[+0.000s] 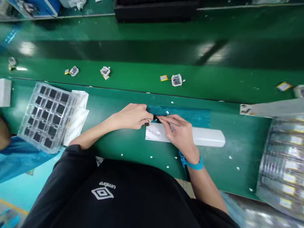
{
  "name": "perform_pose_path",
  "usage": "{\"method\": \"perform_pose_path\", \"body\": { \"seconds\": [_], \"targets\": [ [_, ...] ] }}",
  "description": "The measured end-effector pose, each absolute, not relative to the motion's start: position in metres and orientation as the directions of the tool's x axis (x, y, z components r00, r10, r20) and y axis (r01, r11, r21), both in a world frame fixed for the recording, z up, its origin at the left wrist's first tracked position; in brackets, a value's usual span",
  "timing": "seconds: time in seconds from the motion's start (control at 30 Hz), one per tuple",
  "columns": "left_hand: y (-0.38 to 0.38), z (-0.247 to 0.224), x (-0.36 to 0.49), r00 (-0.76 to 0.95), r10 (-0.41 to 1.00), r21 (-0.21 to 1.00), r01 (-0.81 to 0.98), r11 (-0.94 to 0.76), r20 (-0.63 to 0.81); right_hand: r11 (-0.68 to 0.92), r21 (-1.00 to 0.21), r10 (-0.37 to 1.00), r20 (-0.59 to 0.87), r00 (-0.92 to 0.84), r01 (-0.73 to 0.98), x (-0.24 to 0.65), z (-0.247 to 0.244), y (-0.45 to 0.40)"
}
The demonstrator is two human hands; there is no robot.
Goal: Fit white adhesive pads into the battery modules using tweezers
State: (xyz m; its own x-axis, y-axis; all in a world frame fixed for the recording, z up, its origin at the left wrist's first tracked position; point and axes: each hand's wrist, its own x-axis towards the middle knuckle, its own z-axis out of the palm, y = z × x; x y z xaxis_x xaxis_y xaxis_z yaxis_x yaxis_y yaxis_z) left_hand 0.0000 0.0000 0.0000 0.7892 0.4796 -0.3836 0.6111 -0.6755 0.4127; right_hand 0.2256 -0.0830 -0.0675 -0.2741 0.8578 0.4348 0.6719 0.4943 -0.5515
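Observation:
My left hand (133, 116) is closed, its thumb and fingers pinching a small white-and-dark part (149, 122). My right hand (179, 129) meets it from the right, fingertips pinched together at the dark end of that part; what they hold is too small to make out. A blue wristband (194, 164) circles my right wrist. Beneath both hands lie a flat teal strip (197, 117) and a sheet of printed white labels (155, 132). A long white strip (209, 137) extends from under my right hand.
Several small white-framed units (176, 80) with yellow-edged pieces lie along the green line behind. A clear compartment tray (45, 118) overlaps printed sheets (79, 122) at left, near another person's blue sleeve (21, 158). Stacked clear trays (283, 164) and a long white box (273, 108) stand right.

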Motion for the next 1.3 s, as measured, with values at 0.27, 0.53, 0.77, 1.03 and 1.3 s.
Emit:
{"method": "perform_pose_path", "body": {
  "seconds": [0.27,0.53,0.77,1.03,1.3],
  "targets": [
    [0.003,0.001,-0.003,0.796,0.481,0.461,0.605,-0.65,-0.366,0.535,-0.513,0.82,0.505,-0.268,0.671,0.22,-0.076,-0.088],
    [0.001,-0.003,0.003,0.792,0.489,0.415,0.609,-0.676,-0.366,0.545,-0.435,0.763,0.612,-0.209,0.716,0.229,-0.067,-0.077],
    [-0.004,0.028,-0.011,0.949,0.279,0.717,0.295,-0.632,-0.145,0.534,-0.406,0.709,0.693,-0.132,0.741,0.239,-0.052,-0.074],
    [0.019,-0.002,0.003,0.209,0.934,0.938,-0.131,0.321,-0.29,0.576,-0.338,0.635,0.759,-0.146,0.744,0.232,-0.048,-0.082],
    [0.008,-0.019,0.019,0.355,0.75,0.708,-0.267,0.654,-0.558,0.594,-0.318,0.637,0.747,-0.191,0.739,0.228,-0.044,-0.088]
  ]
}}
